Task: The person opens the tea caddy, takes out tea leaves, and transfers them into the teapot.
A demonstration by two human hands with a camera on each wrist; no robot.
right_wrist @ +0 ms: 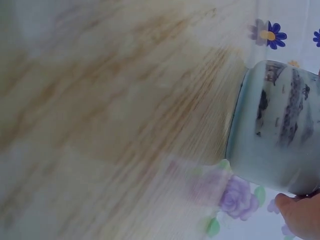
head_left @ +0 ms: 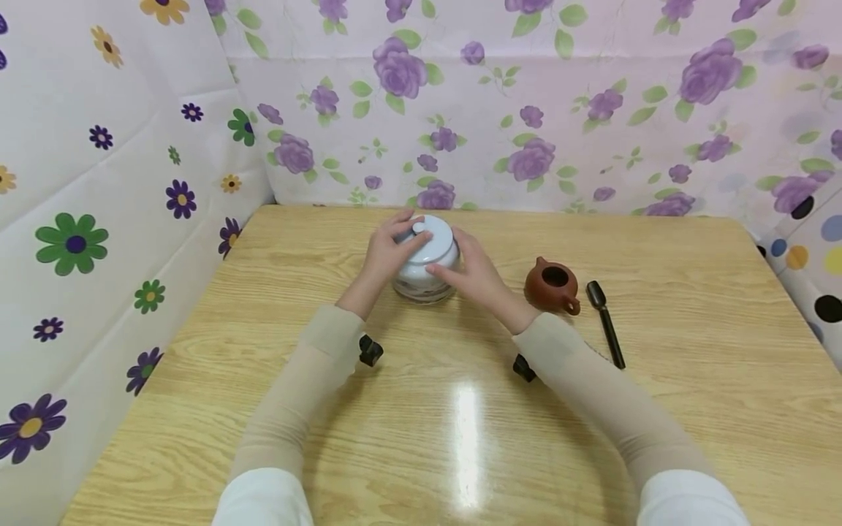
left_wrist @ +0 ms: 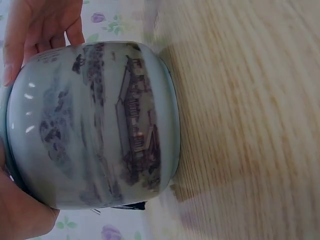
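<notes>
A pale porcelain jar (head_left: 424, 281) with a painted landscape stands toward the back of the table, its lid (head_left: 437, 245) on top. My left hand (head_left: 384, 252) reaches over the lid from the left, thumb and fingers on either side of the small knob (head_left: 419, 228). At the jar's right side, my right hand (head_left: 483, 274) holds the body, thumb in front and fingers behind. In the left wrist view the painted jar wall (left_wrist: 95, 125) fills the middle, its base right at the table. The right wrist view shows a right-hand fingertip (right_wrist: 286, 202) beside the jar.
To the right of the right hand sits a small reddish-brown clay teapot (head_left: 549, 288), its top uncovered. A black scoop (head_left: 607, 325) lies beside it. Black wrist cameras (head_left: 370, 351) hang under both forearms. Floral cloth (head_left: 460, 109) hangs behind the wooden table (head_left: 421, 438).
</notes>
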